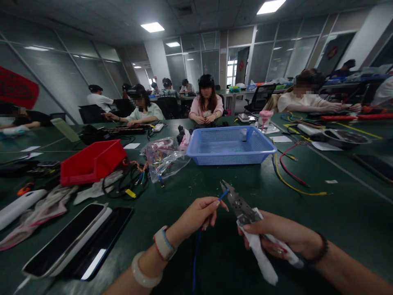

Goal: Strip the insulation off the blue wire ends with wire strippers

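- Left hand [201,214] pinches blue wire [224,194] near its end, this side of blue basket [227,159], probably for steadiness.
- Right hand [276,230] curls round wrapped handles of pliers [241,207], tips toward basket, likely for reaching wire end.
- Red bin [92,164] left of basket, seemingly aside.

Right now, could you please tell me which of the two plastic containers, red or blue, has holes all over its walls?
The blue basket, right of the red bin: its walls are perforated, while the bin's look solid.
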Demonstrator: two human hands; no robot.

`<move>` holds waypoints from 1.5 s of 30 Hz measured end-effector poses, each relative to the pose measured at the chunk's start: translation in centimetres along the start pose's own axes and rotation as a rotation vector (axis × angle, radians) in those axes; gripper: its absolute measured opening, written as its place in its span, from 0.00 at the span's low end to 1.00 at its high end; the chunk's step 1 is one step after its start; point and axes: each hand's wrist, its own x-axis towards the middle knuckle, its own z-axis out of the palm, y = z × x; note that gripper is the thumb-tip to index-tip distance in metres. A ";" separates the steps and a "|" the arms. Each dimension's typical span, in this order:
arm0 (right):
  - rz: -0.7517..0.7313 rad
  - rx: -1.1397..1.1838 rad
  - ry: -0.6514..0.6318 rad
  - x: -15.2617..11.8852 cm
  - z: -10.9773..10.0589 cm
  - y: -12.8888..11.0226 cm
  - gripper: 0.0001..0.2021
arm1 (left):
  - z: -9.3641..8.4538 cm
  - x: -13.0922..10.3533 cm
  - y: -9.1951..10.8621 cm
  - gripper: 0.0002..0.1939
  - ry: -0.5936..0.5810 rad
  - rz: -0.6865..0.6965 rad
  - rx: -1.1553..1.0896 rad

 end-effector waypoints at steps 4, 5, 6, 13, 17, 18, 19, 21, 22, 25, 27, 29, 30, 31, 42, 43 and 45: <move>-0.015 0.196 -0.120 0.9 0.4 0.7 0.14 | -0.6 0.2 -0.4 0.18 -0.016 0.025 -0.001; -0.014 0.238 -0.164 1.2 0.4 0.9 0.14 | -0.7 0.3 -0.5 0.18 -0.019 0.031 -0.001; -0.013 0.278 -0.211 1.4 0.4 1.2 0.14 | -0.8 0.3 -0.6 0.18 -0.020 0.035 0.000; -0.005 0.439 -0.362 2.1 0.3 2.0 0.11 | -0.7 0.7 -1.3 0.19 0.013 0.048 -0.023; -0.008 0.421 -0.233 2.0 0.5 1.6 0.12 | -0.1 0.8 -1.3 0.19 0.062 0.051 -0.026; -0.009 0.417 -0.201 1.9 0.5 1.5 0.13 | 0.0 0.7 -1.2 0.19 0.067 0.052 -0.036; -0.012 0.414 -0.177 1.9 0.5 1.4 0.14 | 0.1 0.7 -1.1 0.19 0.069 0.052 -0.049; -0.012 0.417 -0.163 1.9 0.5 1.3 0.16 | 0.3 0.6 -0.9 0.18 0.072 0.056 -0.078; -0.010 0.421 -0.169 1.9 0.5 1.3 0.17 | 0.3 0.6 -0.8 0.17 0.078 0.060 -0.085; 0.002 0.439 -0.217 2.0 0.3 1.5 0.19 | 0.1 0.7 -0.8 0.16 0.142 0.091 -0.088; 0.017 0.442 -0.244 2.2 0.1 1.7 0.20 | -0.2 0.8 -0.8 0.15 0.223 0.116 -0.100; 0.037 0.438 -0.262 2.3 -0.1 1.8 0.20 | -0.8 1.0 -1.0 0.15 0.311 0.134 -0.137; 0.049 0.431 -0.265 2.3 -0.2 1.8 0.20 | -1.2 1.1 -1.1 0.16 0.348 0.140 -0.162; 0.061 0.421 -0.263 2.3 -0.3 1.8 0.20 | -1.5 1.2 -1.2 0.16 0.381 0.146 -0.187; -0.383 -0.155 0.284 -0.1 -2.8 -1.4 0.24 | -1.3 0.9 -0.6 0.19 0.326 0.081 -0.021; -0.447 -0.269 0.367 -0.3 -3.3 -1.7 0.24 | -1.1 0.7 -0.4 0.19 0.298 0.069 0.000; -0.558 -0.551 0.547 -0.5 -4.2 -2.0 0.22 | -0.7 0.3 0.0 0.20 0.236 0.045 0.020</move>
